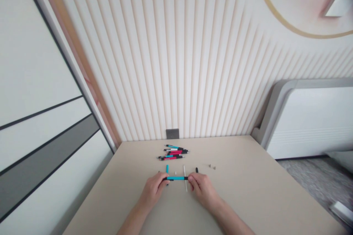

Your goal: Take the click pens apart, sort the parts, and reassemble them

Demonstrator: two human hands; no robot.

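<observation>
A blue pen [176, 178] with black ends lies level between my two hands, above the table. My left hand [152, 188] pinches its left end. At the right end, the fingers of my right hand [202, 187] are closed on the black part. Beneath and behind it rests a blue pen barrel [167, 169], partly hidden by the pen and my left fingers. A thin white refill [184, 170] passes under the pen near my right fingertips. Just behind my right hand is a small black pen part [196, 170]. A tiny white piece [175, 173] lies between barrel and refill.
Several blue, red and white pens [173, 152] lie in a pile farther back on the beige table [220, 154]. Two tiny metallic-looking pieces [212, 166] sit to the right. A ribbed wall [176, 62] borders the table's back, a cabinet [41, 147] its left, and a bed headboard [311, 117] stands right.
</observation>
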